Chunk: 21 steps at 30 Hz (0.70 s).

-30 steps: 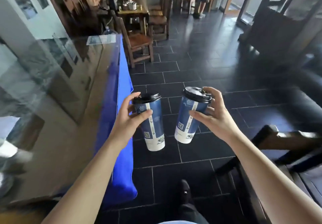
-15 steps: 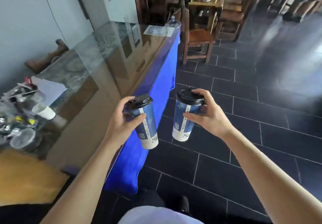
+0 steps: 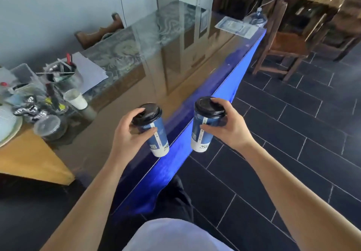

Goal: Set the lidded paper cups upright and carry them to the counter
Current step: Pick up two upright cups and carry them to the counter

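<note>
Blue and white paper with a black plastic lid, that's both cups. On my feed the left hand has its grip wrapped around the left cup just under the lid, thumb across the front, fingers curled over the lid's edge. That cup is tilted a bit, bottom kicked toward the right, and it hangs in the air above the near edge of the counter, not touching it as far as I can tell.

The right hand has its grip closed on the right cup the same way, high up by the lid with the thumb on the front. This one is close to upright and sits out past the counter edge, over the blue cloth that drapes down the front, with the dark tiled floor beyond it. The two cups are near each other but apart, with a clear gap between them.

The counter top is glossy and reflective, with a patterned stone-looking stretch further back. At the far end there's a printed sheet lying flat. Off to the left, on a lower surface, there's a cluttered pile: a white paper cup with no lid, a metal tin stuffed with pens, some loose paper and a clear plastic lid. A wooden chair stands beyond the counter's far end.
</note>
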Available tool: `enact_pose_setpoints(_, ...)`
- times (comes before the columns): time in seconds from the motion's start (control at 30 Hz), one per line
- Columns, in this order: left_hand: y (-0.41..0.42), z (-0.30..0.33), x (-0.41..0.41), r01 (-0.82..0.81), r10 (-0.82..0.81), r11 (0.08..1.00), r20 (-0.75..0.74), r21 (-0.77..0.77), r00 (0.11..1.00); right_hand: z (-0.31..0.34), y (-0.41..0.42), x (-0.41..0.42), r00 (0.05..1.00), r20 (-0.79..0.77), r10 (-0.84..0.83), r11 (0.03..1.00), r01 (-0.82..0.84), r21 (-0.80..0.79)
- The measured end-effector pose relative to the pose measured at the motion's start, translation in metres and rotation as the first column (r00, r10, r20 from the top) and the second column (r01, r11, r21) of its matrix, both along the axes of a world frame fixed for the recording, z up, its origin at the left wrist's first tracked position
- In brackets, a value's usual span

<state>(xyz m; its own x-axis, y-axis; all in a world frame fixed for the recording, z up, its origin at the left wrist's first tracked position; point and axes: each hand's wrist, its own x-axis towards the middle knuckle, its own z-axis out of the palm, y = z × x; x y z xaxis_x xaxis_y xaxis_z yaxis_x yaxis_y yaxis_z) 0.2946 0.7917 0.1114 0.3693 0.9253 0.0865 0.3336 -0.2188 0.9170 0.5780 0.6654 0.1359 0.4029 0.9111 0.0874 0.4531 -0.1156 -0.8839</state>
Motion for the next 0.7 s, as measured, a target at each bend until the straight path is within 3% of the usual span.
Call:
enact_pose_setpoints(0.4,0.099,-0.048,0.009,-0.276,0.280,0.953,0.011,-0.122,0.960,-0.047,0.160,0.017,0.975,0.078,0.208,0.956,-0.186,-0.228)
enact_pose_setpoints(0.7,0.112,-0.056,0.013,-0.448,0.447,0.894,-0.065,-0.008,0.892,-0.077,0.253,0.023,0.887,-0.030,0.460,0.865,-0.456,-0.208)
